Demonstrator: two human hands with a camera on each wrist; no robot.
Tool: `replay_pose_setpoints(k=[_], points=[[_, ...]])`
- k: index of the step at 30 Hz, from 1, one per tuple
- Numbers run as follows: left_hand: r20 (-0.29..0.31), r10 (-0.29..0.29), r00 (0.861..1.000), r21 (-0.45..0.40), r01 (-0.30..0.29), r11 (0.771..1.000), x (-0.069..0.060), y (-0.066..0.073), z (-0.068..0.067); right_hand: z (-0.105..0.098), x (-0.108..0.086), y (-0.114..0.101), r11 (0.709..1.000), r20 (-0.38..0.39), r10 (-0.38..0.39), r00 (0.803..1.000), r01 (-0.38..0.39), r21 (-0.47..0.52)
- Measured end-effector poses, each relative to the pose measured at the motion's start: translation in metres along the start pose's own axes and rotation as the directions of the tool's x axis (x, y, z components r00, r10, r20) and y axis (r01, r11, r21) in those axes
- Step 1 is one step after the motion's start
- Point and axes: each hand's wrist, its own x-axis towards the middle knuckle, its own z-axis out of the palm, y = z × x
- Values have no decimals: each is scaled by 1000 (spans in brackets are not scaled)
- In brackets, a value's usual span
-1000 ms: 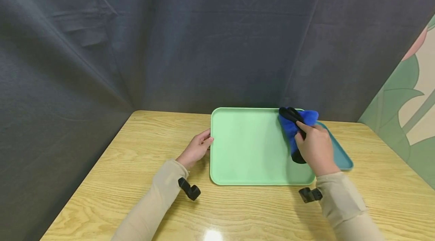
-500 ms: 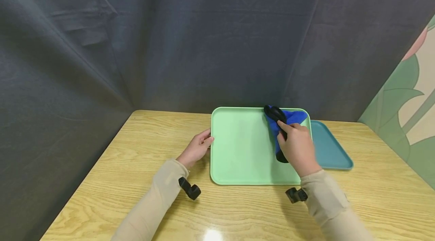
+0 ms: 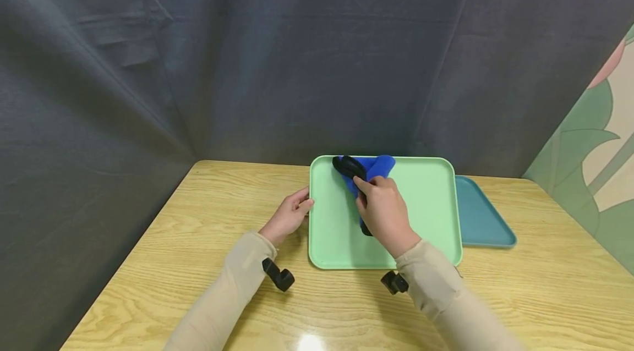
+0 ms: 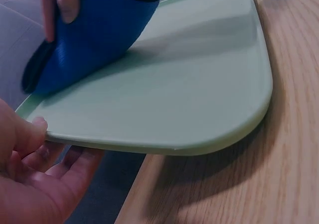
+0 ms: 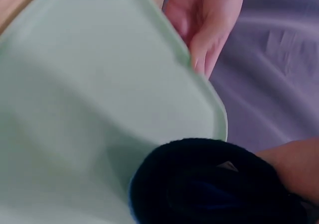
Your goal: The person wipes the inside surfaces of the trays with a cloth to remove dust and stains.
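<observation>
A light green tray (image 3: pixel 426 213) lies on the wooden table. The left hand (image 3: pixel 289 215) grips its left rim, thumb on top and fingers beneath, as the left wrist view shows at the tray's edge (image 4: pixel 114 145). Over the tray's left half, the right hand (image 3: pixel 385 209) holds a blue cloth with black edging (image 3: pixel 381 165), bunched and touching the tray's surface in the left wrist view. Part of the cloth is hidden under the right hand. In the right wrist view the dark edge of the cloth (image 5: pixel 199 154) fills the bottom.
A teal tray (image 3: pixel 480 216) lies to the right of the green one, partly covered by it. Behind the wooden table (image 3: pixel 238 186) hangs a dark grey curtain (image 3: pixel 317 65). A wall with a leaf pattern (image 3: pixel 584 147) stands at the far right.
The right hand has moved left across the green tray with the cloth, from its right edge to its left half. The left hand has kept its grip on the rim.
</observation>
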Motion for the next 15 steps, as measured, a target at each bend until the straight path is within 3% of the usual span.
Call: replay_pose_setpoints(k=[9, 15], points=[[6, 26, 1000, 3, -26, 1000, -1, -1, 0, 10, 3, -35, 997, 0, -75, 997, 75, 4], [-7, 10, 1000, 11, -10, 1000, -1, 0, 0, 16, 2, -45, 994, 8, -105, 994, 105, -9]])
